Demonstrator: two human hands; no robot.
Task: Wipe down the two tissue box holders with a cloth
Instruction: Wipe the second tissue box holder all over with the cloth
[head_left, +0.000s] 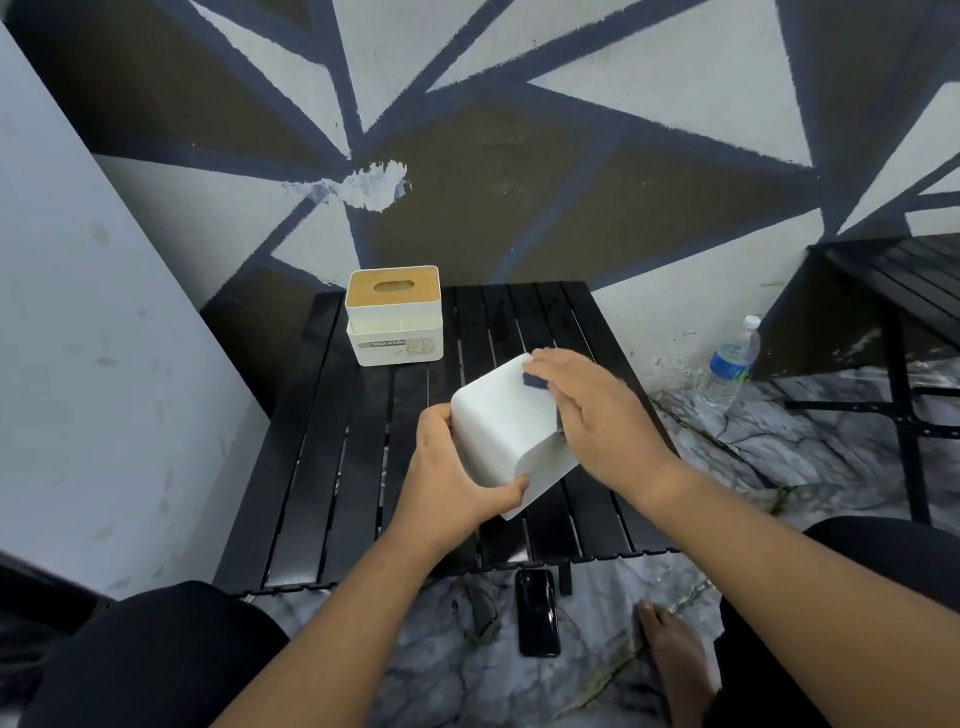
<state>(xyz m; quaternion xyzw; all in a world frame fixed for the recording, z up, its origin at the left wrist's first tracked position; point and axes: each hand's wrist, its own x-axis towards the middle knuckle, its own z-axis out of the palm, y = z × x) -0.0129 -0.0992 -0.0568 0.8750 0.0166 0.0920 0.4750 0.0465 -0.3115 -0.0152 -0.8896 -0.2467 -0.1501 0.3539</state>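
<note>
**One holder tilted for wiping**

The left hand (447, 467) grips the white holder (498, 431) by its near corner, tilted above the surface (322, 467), so one side faces up. The right hand (592, 410), fingers straight, presses the dark cloth (535, 383) on it. The second holder (395, 317) stands apart behind.
</note>
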